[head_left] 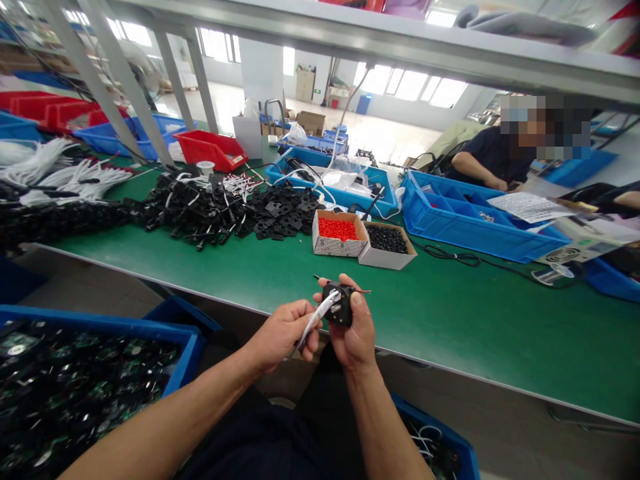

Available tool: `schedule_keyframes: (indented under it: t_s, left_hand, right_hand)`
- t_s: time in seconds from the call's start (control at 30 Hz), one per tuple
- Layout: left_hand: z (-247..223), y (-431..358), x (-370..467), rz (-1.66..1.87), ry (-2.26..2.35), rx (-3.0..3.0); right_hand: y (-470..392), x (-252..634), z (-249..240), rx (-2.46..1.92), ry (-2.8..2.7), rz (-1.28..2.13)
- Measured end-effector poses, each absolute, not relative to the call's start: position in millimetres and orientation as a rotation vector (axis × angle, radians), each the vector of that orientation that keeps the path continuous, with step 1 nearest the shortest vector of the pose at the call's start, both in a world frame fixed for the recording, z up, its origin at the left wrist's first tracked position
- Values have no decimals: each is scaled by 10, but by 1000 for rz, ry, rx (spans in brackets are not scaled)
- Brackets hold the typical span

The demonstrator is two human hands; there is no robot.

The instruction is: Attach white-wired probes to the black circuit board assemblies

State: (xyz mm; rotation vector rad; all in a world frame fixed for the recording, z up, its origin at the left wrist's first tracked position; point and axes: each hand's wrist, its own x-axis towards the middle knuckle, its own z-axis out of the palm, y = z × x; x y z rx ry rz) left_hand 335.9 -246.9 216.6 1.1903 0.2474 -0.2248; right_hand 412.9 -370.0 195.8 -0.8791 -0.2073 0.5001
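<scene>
Hands first: there are two of the person's own, meeting just off the near edge of the green surface [280, 273]. The right hand [353, 330] is closed around one small black part [339, 303], thumb on top and fingers wrapped behind it. The left hand [283, 333], at 9 o'clock from the part, pinches one white cable [315, 320] that runs up into the part. Thin red and black wire ends poke out of the part at 3 o'clock and 11 o'clock.

Nearest the body are two blue bins: one at 8 o'clock from the hands, the near left bin [95, 383], full of dark round pieces, and one at 5 o'clock, the near right bin [440, 447], showing a few white leads.

On the surface at 12 o'clock from the hands stand two small cardboard boxes touching side by side: the box of red pieces [339, 232] and the box of black pieces [387, 241]. At 10 o'clock lies a heap of black parts [210, 207], with white cable bundles [60, 175] further left. At 2 o'clock sits a large blue tray [465, 220]. Beyond it, one other person [493, 157] sits with an arm on the surface.
</scene>
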Motion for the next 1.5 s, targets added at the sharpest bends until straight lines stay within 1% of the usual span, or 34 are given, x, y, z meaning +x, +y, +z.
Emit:
schedule_keyframes:
  t_s: [0.17,0.27,0.4,0.5,0.57,0.67,0.73,0.77,0.83,0.9,0.97,1.07,1.13,1.17,1.27,1.37,1.43,1.5]
  left_hand:
    - [2091,-2392,3368,-197,200,1225]
    - [2052,-2397,3371,-163,204,1281]
    - [2049,-2392,3385,-215,215,1290]
    - [2063,-2227,3452,-198,174,1465]
    - [2108,-2033,3525,-50,59,1796]
    - [2273,-1753,3625,375,-298,2444]
    - [2427,-1668,3653,591,-539,2778]
    - [2502,-1667,3651,634,-618,2899]
    - [2616,-1737,3625,588,-642,3045]
    - [2665,-1863,3582,419,-456,3063]
    - [2651,-2004,3539,215,-187,2864]
    - [2541,-2201,3480,-64,83,2272]
    - [2413,-2312,3437,-89,152,2020]
    - [2332,-2357,3414,-18,160,2013]
    - [2036,-2411,3359,378,45,2326]
    - [1755,-2325,3344,722,-174,2694]
    - [1637,-2227,3346,869,-311,2789]
    - [1597,-2141,3333,901,-373,2808]
  right_hand:
    - [-3737,4149,1937,-884,-229,602]
    - [-3736,4150,1912,-898,-232,587]
    - [-3770,4172,1901,-957,-292,569]
    - [-3852,4232,1963,-1055,-341,643]
    - [-3924,4286,2042,-1170,-396,721]
    - [-4012,4358,2162,-1449,-538,738]
    - [-4027,4379,2201,-1667,-630,606]
    - [-4020,4378,2202,-1769,-674,487]
    - [-3979,4356,2166,-1927,-760,183]
    - [-3920,4316,2097,-2012,-812,-114]
    - [-3857,4269,2020,-2023,-794,-306]
    - [-3774,4200,1924,-1945,-678,-398]
    - [-3727,4161,1885,-1863,-547,-281]
    - [-3708,4143,1873,-1806,-465,-169]
    - [-3678,4098,1882,-1570,-221,228]
    - [-3693,4059,1950,-1321,-73,569]
    - [-3720,4045,2005,-1204,-24,740]
    - [-3757,4058,2047,-1174,-2,803]
